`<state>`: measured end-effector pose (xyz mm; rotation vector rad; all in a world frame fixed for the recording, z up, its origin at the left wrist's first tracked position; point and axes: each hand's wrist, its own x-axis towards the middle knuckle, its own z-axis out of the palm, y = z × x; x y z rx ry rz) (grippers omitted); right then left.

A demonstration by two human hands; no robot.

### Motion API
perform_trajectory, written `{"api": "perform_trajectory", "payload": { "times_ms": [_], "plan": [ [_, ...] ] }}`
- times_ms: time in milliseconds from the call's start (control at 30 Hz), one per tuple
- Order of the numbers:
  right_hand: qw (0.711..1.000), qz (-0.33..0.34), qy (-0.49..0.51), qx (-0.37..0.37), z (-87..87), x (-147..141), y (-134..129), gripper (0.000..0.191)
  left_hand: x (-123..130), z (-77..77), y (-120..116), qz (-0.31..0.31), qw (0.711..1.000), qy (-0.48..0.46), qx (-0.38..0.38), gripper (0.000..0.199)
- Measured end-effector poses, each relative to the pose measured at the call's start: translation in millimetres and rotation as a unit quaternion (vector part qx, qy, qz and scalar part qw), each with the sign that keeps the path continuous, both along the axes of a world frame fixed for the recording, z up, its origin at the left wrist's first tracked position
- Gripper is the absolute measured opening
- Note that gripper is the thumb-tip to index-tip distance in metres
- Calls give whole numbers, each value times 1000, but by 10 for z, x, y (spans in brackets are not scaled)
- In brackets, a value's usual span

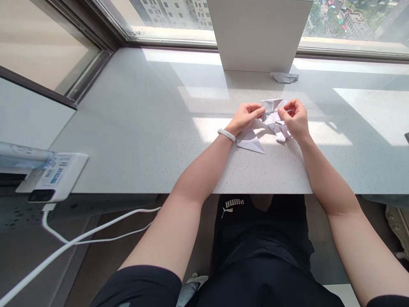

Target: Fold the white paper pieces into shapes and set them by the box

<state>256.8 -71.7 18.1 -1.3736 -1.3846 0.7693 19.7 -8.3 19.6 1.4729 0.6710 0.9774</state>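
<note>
A folded white paper model [274, 116] with many creases is held up just above the speckled grey stone counter [143, 145]. My left hand [244, 118] pinches its left edge between fingertips. My right hand [295, 120] grips its right side, with the fingers over the paper. Lower folds of the paper hang down near the counter. A pointed white paper flap [251, 142] lies under my left wrist and may belong to the same model. A white band [226, 135] circles my left wrist.
A small folded paper piece [284, 77] lies at the foot of a white pillar [258, 34] beyond my hands. A window [354, 21] runs along the far edge of the counter. A white device [54, 177] sits at the left edge, with a white cable [96, 230] hanging down from it.
</note>
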Motion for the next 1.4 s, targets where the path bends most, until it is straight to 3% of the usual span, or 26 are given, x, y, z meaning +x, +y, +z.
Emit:
{"api": "perform_trajectory", "payload": {
  "times_ms": [100,267,533,767,1100,1400],
  "plan": [
    [999,-37,8,17,-26,-7,1,53,-14,-11,10,0,1000,3,2,56],
    [999,-25,11,18,-52,8,5,54,-10,-17,21,9,1000,-3,0,61],
    [999,-34,16,14,-27,-7,12,49,2,76,-24,13,1000,1,-10,52],
    [1000,-23,12,18,-64,10,24,46,-9,61,-15,14,1000,-7,-20,54],
    [999,-26,13,22,-41,-9,-1,50,8,11,7,49,998,-14,-39,49],
    [1000,-22,0,19,-54,-19,22,58,13,34,-14,43,997,-30,-49,45]
  ]
}}
